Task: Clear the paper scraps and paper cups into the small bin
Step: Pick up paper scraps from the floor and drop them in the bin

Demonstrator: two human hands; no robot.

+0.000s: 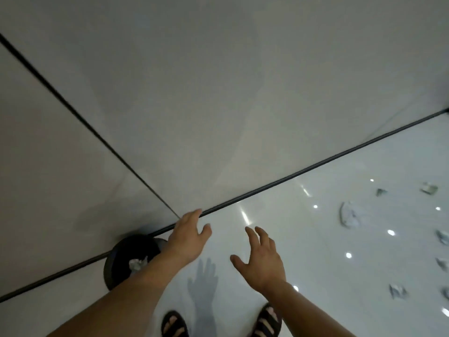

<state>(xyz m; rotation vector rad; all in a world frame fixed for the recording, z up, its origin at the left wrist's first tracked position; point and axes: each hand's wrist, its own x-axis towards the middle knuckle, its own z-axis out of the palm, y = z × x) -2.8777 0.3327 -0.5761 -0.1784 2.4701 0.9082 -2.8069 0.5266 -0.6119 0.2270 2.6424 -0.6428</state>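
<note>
A small black round bin [126,259] stands on the floor against the wall at lower left, with a crumpled white paper scrap [137,263] inside it. My left hand [188,235] hovers just right of the bin, fingers spread and empty. My right hand [261,257] is held out over the glossy floor, fingers spread, holding nothing. Several crumpled paper scraps lie on the floor at the right, the largest one [348,214] furthest left, with a smaller scrap [428,188] beyond it and another scrap [397,290] nearer me.
Pale wall panels [218,93] with dark seams fill the upper view and meet the shiny white floor [315,239] along a dark skirting line. My feet in black sandals [173,324] stand at the bottom edge. The picture is blurred.
</note>
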